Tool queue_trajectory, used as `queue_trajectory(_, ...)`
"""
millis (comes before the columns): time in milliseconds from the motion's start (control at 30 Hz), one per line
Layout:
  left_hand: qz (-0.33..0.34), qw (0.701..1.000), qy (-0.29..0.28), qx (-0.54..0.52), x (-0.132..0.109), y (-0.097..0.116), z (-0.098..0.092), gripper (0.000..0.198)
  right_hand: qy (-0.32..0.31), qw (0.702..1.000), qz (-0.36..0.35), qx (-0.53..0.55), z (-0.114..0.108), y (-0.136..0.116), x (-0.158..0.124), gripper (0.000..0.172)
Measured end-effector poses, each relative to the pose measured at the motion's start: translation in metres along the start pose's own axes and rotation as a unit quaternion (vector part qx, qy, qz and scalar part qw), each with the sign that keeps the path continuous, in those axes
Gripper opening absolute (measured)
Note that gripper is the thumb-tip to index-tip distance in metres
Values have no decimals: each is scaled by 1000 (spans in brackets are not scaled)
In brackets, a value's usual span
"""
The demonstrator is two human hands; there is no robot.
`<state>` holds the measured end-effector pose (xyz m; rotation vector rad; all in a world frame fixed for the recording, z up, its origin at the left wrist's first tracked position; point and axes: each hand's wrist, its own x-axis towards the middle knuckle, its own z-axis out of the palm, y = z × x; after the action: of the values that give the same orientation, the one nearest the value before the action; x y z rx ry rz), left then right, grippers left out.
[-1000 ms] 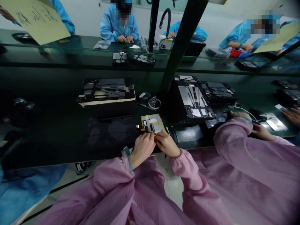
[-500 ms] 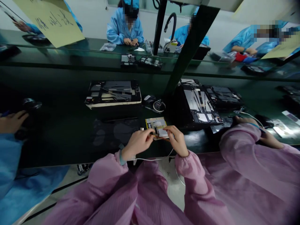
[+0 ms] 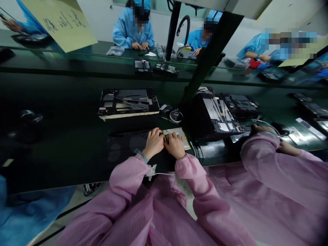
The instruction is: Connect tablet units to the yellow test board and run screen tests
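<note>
Nearest, the left hand (image 3: 154, 143) and the right hand (image 3: 175, 147) are now close together, with the fingers bent downward; half a second ago they were apart, and an orange strip was seen between them. This strip is not visible now. The fingertips are mostly hidden, so I cannot tell whether either hand pinches something. The flat pack (image 3: 185, 139) with yellow edges lies under the right hand, and its right part comes out beyond the knuckles. The left hand has come to the pack's left edge, over the near right end of the dark panel (image 3: 128, 143), which lies to the left of the grip. From this I judge that the work has passed from handling the strip to pressing or setting something at this edge, but the contact itself is covered. Just right of the hands is a white cable (image 3: 193, 149). Farther, beyond the grip, there are a round coil (image 3: 176, 116) and a mouse (image 3: 165, 108); beyond to the left stands one stack of tablets (image 3: 130, 101), and to the right a taller stack (image 3: 217, 114).
</note>
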<state>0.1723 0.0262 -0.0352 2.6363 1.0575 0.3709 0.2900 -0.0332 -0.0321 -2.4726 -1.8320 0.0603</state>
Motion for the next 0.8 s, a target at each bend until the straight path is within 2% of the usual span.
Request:
queue_trajectory(133,-7,1000,-10,-27,4,5,-4,16,-19,999,-23,-24,-9,3,2,19)
queue_trajectory(233,-12,997,28,-73,-10,-2,-15,18,-17,997,-72,10,-19,10,-1,17)
queue_trajectory(333,-42,988,113,-99,-51,-36,-31,34,16,987,-135,88,-21,10,-6,21)
queue_trajectory(367,-83,983,143,-80,-69,-52,-35,36,22,982,-148,112,-19,7,-7,23)
queue_trajectory(433,-208,957,200,-27,-106,-85,-42,37,23,978,-156,134,-14,-3,-7,26)
queue_trajectory(500,-277,937,212,-32,-136,-110,-47,37,27,981,-146,126,-9,-14,-5,28)
queue_trajectory(567,-320,925,197,-62,-154,-123,-51,37,43,983,-134,116,-6,-23,-2,28)
queue_trajectory(700,-351,914,163,-118,-159,-124,-59,36,70,979,-105,160,-3,-29,7,23)
queue_trajectory(800,-344,905,202,-150,-159,-120,-66,35,60,967,-82,236,-1,-26,16,18)
